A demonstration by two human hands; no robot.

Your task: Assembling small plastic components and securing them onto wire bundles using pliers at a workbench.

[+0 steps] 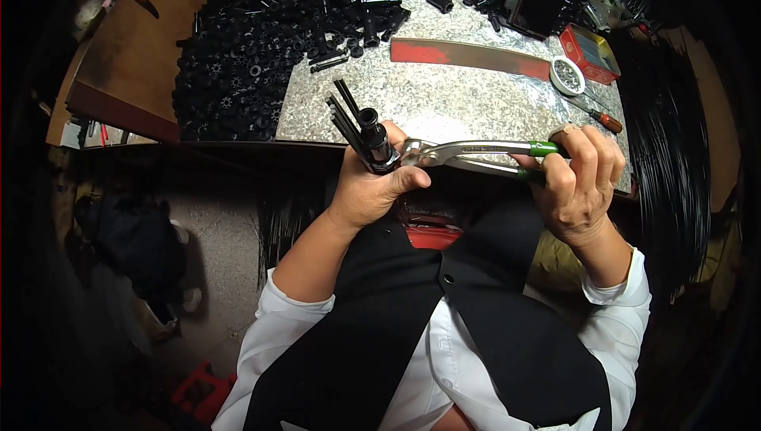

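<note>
My left hand [366, 195] is closed around a black cylindrical part [379, 145] with a hollow upper end, together with several thin black rods [346, 118] that stick up from the grip. In my right hand [583, 181] are silver pliers [483, 148] with green handle ends, the fingers wrapped over both handles. The handles stand a little apart. The jaws of the pliers lie beside the black part, by my left thumb; whether they grip anything I cannot tell. Both hands are held just off the table's near edge.
A heap of black plastic parts [246, 58] covers the table's left and back. On the speckled tabletop [460, 102] lie a worn red strip [468, 58], a white bowl of small metal pieces [567, 76], a red box [588, 50] and a screwdriver [602, 118]. Long black rods [674, 169] hang at the right.
</note>
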